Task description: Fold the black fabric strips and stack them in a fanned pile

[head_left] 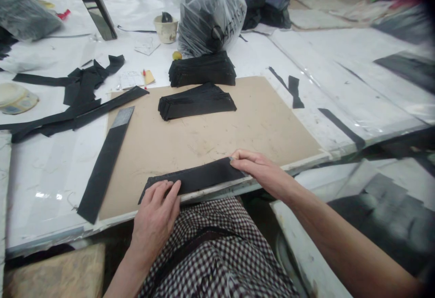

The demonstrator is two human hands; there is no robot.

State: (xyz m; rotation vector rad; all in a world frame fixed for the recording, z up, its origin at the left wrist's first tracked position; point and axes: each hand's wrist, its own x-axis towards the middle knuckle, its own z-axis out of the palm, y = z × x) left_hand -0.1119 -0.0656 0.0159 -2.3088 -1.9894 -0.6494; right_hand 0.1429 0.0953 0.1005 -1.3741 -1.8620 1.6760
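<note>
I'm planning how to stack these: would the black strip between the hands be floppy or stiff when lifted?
The black strip looks thin, so it is probably light. It may flop somewhat when lifted, since similar-looking black scraps lie bent and overlapping. Its mostly dull surface suggests it might not slip easily.

A big white table [34, 171] holds a flat brown sheet [204, 139]. On the sheet, a dark strip [207, 175] runs along the near edge, a black pile [199, 104] sits at the far side, and a long gray-tipped strip [105, 166] crosses the left edge. Messy black scraps [80, 90] lie left on the table, small black pieces [295, 93] right, and a cup [166, 30] and stuffed plastic bag [209, 23] far back.
</note>
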